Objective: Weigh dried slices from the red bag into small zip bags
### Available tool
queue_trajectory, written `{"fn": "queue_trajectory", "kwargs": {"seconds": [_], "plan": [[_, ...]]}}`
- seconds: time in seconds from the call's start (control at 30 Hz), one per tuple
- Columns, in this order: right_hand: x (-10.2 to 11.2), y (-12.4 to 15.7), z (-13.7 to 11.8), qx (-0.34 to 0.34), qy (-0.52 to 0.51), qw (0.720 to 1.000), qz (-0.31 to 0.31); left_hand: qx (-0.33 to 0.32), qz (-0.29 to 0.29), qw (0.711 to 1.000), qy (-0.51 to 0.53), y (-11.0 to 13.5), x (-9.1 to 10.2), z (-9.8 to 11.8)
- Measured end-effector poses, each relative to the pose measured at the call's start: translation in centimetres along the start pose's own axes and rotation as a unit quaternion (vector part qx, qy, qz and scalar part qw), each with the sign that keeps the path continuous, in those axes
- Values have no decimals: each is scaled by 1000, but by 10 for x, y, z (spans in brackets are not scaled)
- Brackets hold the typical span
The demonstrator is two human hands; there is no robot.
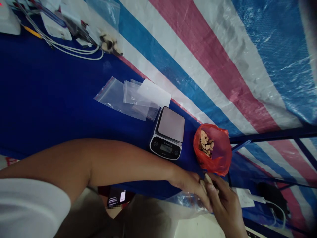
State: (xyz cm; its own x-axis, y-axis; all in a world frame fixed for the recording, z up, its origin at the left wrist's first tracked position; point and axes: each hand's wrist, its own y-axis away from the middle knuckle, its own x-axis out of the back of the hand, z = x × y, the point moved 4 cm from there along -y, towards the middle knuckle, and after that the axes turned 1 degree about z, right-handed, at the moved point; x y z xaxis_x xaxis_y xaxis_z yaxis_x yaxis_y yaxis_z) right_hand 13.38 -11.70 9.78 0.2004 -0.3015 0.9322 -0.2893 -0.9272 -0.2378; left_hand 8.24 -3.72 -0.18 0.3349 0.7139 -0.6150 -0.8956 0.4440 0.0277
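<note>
My left hand [194,185] reaches across from the left and meets my right hand [226,203] at the table's front edge. Pale dried slices [208,178] show between the closed fingers of my right hand, touching the left fingers. A clear plastic bag [185,199] hangs under my left hand, which appears closed on it; the grip is partly hidden. Just beyond the hands, a red plastic bag [221,148] stands with its mouth wide, holding several more brown-edged pale slices [206,143]. Left of it sits a digital kitchen scale [170,125] with a bare weighing plate.
Flat zip bags [123,99] and a white paper [155,92] lie behind the scale on the blue tabletop [54,99]. Cables [74,51] and a bag of slices [110,44] are at the far left. A striped tarp [198,49] walls the back. A phone [116,196] is below.
</note>
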Motion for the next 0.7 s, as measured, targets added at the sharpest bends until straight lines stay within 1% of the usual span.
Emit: {"fn": "queue_trajectory", "kwargs": {"seconds": [0.1,0.17,0.23,0.37,0.53,0.63,0.7], "plan": [[0,-2,6,-18,-38,999,-2,-10,2,1000,9,4,0,4],[0,-4,10,-30,-55,998,-10,-13,22,1000,14,7,2,8],[1,-6,13,-30,-57,998,-14,-6,32,999,20,7,4,11],[7,-7,17,-26,-59,998,-20,-9,28,999,32,4,5,14],[17,-6,14,-49,-85,993,-59,-18,37,999,27,7,3,21],[25,-5,7,-50,-94,990,-95,-22,64,998,2,13,0,28],[31,-4,2,-57,-83,991,-93,-34,78,996,-24,15,-1,31]]}}
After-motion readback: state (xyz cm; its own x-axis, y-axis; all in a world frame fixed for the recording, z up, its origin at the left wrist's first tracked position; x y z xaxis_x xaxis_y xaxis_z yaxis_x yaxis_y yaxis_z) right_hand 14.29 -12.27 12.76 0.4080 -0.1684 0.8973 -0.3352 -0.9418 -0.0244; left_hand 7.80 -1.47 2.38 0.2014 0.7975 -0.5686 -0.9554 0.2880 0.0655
